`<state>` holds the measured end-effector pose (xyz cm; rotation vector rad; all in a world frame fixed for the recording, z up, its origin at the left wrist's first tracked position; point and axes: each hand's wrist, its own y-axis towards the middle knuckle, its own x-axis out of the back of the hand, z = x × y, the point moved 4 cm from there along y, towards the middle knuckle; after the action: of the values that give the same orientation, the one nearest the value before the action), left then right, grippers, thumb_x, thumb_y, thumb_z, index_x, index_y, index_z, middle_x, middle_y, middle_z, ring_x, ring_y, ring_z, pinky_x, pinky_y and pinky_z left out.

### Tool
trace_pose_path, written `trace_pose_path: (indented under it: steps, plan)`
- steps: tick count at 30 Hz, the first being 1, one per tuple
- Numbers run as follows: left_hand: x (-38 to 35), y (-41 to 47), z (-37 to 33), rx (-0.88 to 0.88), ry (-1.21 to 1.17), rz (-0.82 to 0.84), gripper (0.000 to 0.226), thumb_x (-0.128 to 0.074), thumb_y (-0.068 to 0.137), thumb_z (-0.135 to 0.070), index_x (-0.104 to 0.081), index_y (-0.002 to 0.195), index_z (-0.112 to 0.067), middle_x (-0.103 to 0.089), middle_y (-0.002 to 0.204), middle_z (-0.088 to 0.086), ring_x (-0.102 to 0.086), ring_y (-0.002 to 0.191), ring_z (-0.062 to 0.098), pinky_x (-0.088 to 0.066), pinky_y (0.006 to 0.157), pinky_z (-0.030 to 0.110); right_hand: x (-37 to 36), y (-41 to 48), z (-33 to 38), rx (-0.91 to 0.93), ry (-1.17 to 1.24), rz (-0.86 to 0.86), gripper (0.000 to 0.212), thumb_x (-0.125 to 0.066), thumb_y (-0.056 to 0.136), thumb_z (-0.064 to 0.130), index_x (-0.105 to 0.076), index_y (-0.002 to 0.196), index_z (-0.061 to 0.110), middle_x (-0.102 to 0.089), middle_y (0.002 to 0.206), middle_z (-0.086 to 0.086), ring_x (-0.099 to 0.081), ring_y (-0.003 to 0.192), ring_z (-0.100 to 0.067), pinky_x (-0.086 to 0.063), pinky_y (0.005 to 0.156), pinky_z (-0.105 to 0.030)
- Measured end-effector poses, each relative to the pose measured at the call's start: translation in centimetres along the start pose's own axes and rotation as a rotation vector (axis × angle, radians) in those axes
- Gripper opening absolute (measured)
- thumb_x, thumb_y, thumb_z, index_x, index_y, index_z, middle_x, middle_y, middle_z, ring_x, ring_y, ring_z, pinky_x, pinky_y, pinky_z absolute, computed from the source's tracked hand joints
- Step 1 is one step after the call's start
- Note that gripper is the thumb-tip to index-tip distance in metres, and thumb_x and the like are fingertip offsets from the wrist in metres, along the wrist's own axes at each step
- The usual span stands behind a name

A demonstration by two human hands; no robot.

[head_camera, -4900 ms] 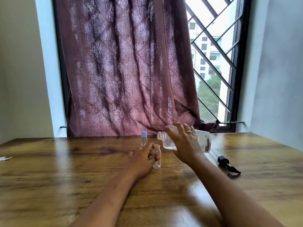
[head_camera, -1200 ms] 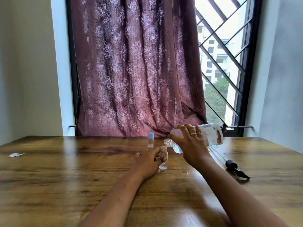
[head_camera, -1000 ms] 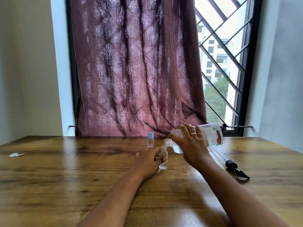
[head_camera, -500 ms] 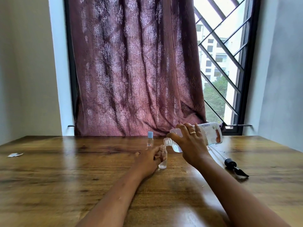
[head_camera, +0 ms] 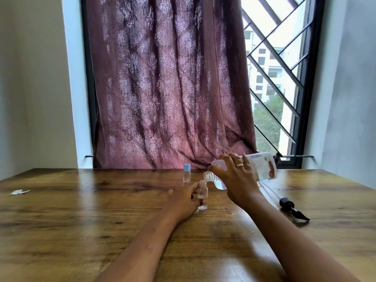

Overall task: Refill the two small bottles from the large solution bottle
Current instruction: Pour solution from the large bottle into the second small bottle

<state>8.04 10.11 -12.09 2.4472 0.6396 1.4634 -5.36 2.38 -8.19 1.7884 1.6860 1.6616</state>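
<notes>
Lowered and tipped further than some five seconds ago, the large bottle (head_camera: 264, 166) is now being held with its open neck right at the mouth of the small open bottle (head_camera: 202, 197). Back then the neck was being kept higher and clear of it. Across the last second hardly anything is being shifted; hands and bottles are being kept almost where they were.

The large bottle is being gripped round its shoulder by the right hand (head_camera: 237, 181), with the fingers curled over the top and the base raised toward the window. The small open bottle is being steadied upright on the bench (head_camera: 81, 210) by the left hand (head_camera: 183, 200), whose fingers are wrapped round its side. The capped small bottle (head_camera: 186, 176) is being left standing just behind, untouched.

The pour is probably being done best if the tilt is being increased only slowly, so that a thin stream is being fed into the narrow mouth. The neck should be kept at the rim and the small bottle pressed down against tipping. Whether liquid is flowing cannot be told.
</notes>
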Motion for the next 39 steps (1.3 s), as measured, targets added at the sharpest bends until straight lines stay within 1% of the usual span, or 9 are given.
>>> trace_pose_path:
  steps: [4, 12, 17, 23, 27, 33, 39]
  plan:
    - [0.05, -0.11, 0.00, -0.013, 0.016, 0.003, 0.045, -0.060, 0.085, -0.036, -0.047, 0.128, -0.036, -0.060, 0.123, -0.015, -0.055, 0.113, 0.011, -0.028, 0.099, 0.035, -0.01, -0.03, 0.00, 0.000, 0.000, 0.003, 0.087, -0.070, 0.042, -0.007, -0.044, 0.113, 0.037, -0.052, 0.122, -0.012, -0.049, 0.115, -0.037, -0.038, 0.098, -0.059]
    - [-0.11, 0.05, 0.08, 0.000, -0.012, 0.016, 0.053, -0.065, 0.082, -0.037, -0.044, 0.131, -0.039, -0.060, 0.124, -0.017, -0.054, 0.114, 0.009, -0.027, 0.104, 0.038, 0.08, -0.03, -0.02, 0.001, 0.002, -0.003, 0.085, -0.069, 0.043, -0.008, -0.044, 0.112, 0.036, -0.053, 0.121, -0.012, -0.050, 0.113, -0.037, -0.040, 0.096, -0.060]
    - [-0.14, 0.08, 0.17, -0.001, -0.023, 0.019, 0.052, -0.065, 0.082, -0.036, -0.045, 0.130, -0.039, -0.060, 0.124, -0.016, -0.054, 0.113, 0.009, -0.027, 0.105, 0.041, 0.05, -0.04, -0.04, 0.003, 0.001, -0.002, 0.086, -0.070, 0.042, -0.007, -0.044, 0.112, 0.037, -0.053, 0.121, -0.012, -0.050, 0.114, -0.037, -0.039, 0.097, -0.059]
    - [-0.18, 0.13, 0.26, -0.004, -0.018, 0.006, 0.051, -0.066, 0.081, -0.037, -0.047, 0.128, -0.039, -0.061, 0.123, -0.015, -0.054, 0.114, 0.010, -0.030, 0.104, 0.040, 0.05, 0.00, -0.01, 0.001, 0.016, 0.019, 0.086, -0.070, 0.044, -0.007, -0.044, 0.113, 0.037, -0.051, 0.123, -0.012, -0.047, 0.118, -0.038, -0.037, 0.099, -0.061]
    - [-0.12, 0.11, 0.24, -0.006, -0.040, 0.005, 0.051, -0.067, 0.081, -0.035, -0.048, 0.128, -0.039, -0.061, 0.122, -0.015, -0.055, 0.112, 0.011, -0.033, 0.105, 0.044, 0.03, 0.06, 0.02, 0.005, 0.020, 0.038, 0.086, -0.070, 0.046, -0.006, -0.041, 0.115, 0.038, -0.049, 0.125, -0.012, -0.044, 0.120, -0.038, -0.035, 0.100, -0.061]
    - [-0.10, 0.05, 0.21, 0.003, -0.037, 0.009, 0.049, -0.066, 0.081, -0.039, -0.047, 0.127, -0.040, -0.061, 0.121, -0.015, -0.055, 0.111, 0.011, -0.031, 0.105, 0.043, -0.03, 0.03, -0.03, 0.004, 0.013, 0.040, 0.088, -0.072, 0.043, -0.005, -0.043, 0.114, 0.038, -0.050, 0.124, -0.012, -0.046, 0.119, -0.038, -0.036, 0.099, -0.061]
    - [-0.10, 0.01, 0.14, 0.007, -0.044, 0.015, 0.049, -0.064, 0.082, -0.040, -0.047, 0.128, -0.040, -0.061, 0.121, -0.015, -0.055, 0.111, 0.012, -0.030, 0.105, 0.043, 0.03, 0.05, 0.01, 0.007, 0.017, 0.043, 0.087, -0.072, 0.044, -0.005, -0.042, 0.114, 0.037, -0.050, 0.124, -0.012, -0.046, 0.119, -0.038, -0.037, 0.099, -0.060]
